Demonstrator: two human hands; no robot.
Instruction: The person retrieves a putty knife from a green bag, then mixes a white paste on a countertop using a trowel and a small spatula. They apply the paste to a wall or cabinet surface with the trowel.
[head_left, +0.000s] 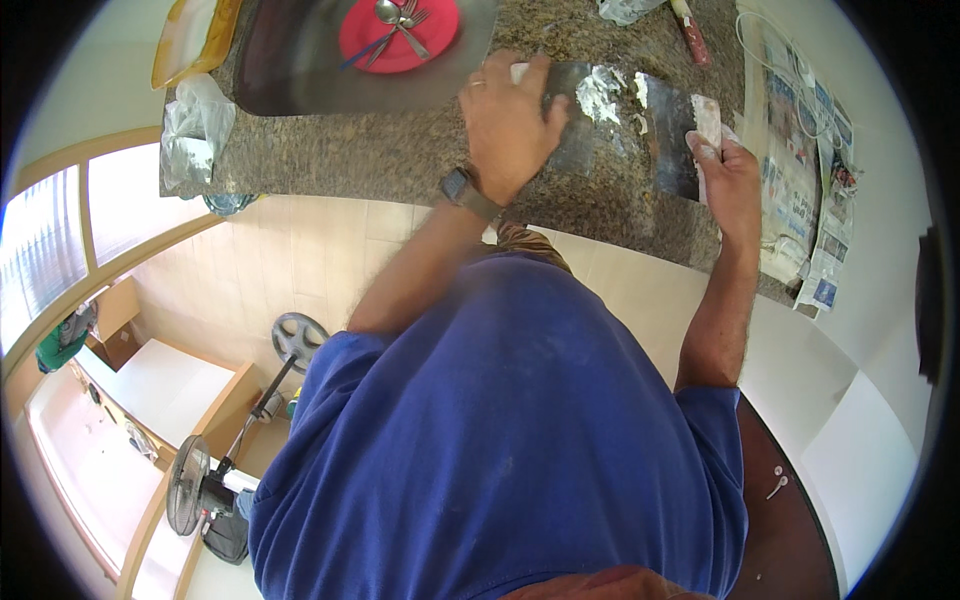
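My left hand (508, 125), with a watch on its wrist, is closed over the pale handle edge of a wide metal scraper (572, 140). The dark blade lies nearly flat on the granite counter. Further right, my right hand (730, 180) pinches the white-smeared handle of a second wide scraper (672, 140), thumb on the near side. Its blade points left, towards the first one. Between the two blades, white paste (600, 95) sits in a lump by the left blade, with smaller bits and smears around it. My fingers hide part of each handle.
A sink (290, 60) holds a pink-red plate (432, 52) with cutlery. Left of it are an amber dish (165, 65) and a plastic bag (198, 130). A red-handled tool (692, 38) lies behind the scrapers. Newspaper (790, 180) and a cable cover the right end. A fan (190, 485) stands behind.
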